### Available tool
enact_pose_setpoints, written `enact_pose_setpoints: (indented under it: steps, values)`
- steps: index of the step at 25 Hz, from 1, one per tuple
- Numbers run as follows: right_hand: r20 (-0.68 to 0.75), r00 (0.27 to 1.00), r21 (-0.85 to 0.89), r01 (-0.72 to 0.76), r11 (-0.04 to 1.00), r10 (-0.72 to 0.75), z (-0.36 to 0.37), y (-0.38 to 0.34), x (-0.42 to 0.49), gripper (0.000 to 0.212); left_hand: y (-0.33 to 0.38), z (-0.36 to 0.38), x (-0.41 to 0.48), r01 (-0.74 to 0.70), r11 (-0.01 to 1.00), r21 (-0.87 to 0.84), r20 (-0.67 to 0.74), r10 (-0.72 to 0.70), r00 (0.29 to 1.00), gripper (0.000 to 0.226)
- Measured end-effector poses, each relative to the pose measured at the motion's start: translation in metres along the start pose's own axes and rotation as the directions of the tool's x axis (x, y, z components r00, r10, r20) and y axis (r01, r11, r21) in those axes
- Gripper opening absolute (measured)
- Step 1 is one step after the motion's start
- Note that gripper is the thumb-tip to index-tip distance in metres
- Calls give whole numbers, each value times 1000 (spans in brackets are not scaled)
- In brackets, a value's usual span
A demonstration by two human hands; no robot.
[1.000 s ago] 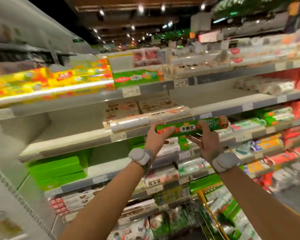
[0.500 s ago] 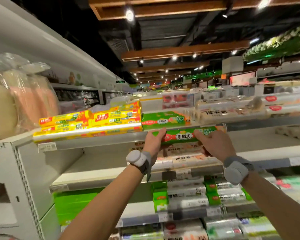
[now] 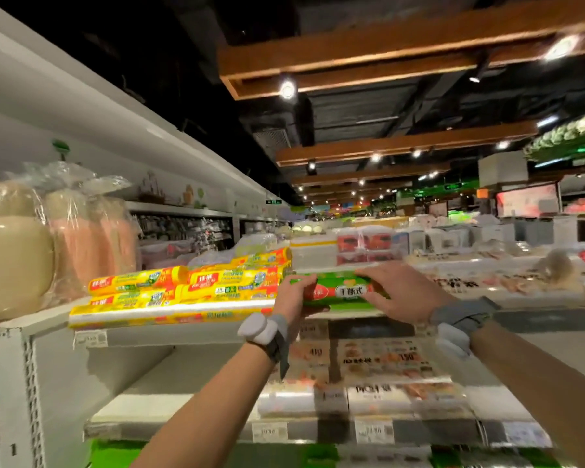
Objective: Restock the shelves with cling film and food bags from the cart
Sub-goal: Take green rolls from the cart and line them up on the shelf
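Green roll [image 3: 338,292], held tight by left grip [image 3: 293,300] and right grip [image 3: 406,292], has gone up to the top shelf [image 3: 183,337] mid-frame, so placing comes next.

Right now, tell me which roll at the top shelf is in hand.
The green roll, gripped by left hand and right hand; the yellow rolls lie stacked on the shelf.

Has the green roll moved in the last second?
Yes, upward: the green roll was level with the shelf below; now it is at the top shelf, beside the yellow rolls.
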State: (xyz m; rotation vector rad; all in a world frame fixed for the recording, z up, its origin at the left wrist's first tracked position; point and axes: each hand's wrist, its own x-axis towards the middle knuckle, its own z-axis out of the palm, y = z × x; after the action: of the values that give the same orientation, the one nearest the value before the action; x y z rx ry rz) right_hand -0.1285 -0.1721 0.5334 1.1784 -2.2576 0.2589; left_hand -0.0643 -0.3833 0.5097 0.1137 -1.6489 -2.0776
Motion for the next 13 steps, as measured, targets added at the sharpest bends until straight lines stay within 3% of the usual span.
enact_pose_setpoints:
  steps: [3, 5, 7, 9, 11, 13]
  values:
    - [42, 999, 18, 26, 1000, -26, 6, 16, 21, 48, 2, 1, 26, -39, 997, 64, -4, 39, 999, 34]
    - [69, 998, 11, 14, 1000, -15, 12, 21, 33, 47, 4, -1, 34, -122, 907, 403, -27, 146, 989, 47]
    - [97, 995, -42, -16, 999, 20, 21, 27, 47, 48, 5, -10, 43, -214, 586, 781, 32, 305, 952, 50]
    - [117, 992, -117, -23, 993, 36, 29, 32, 63, 49, 11, -16, 50, -301, 302, 904, 166, 400, 901, 43]
    - [111, 992, -117, -49, 992, 62, 37, 32, 83, 50, 20, -24, 64, -383, 137, 914, 290, 441, 849, 37]
    - [110, 987, -91, -111, 990, 121, 40, 32, 101, 49, 32, -29, 77, -442, 50, 895, 379, 434, 817, 32]
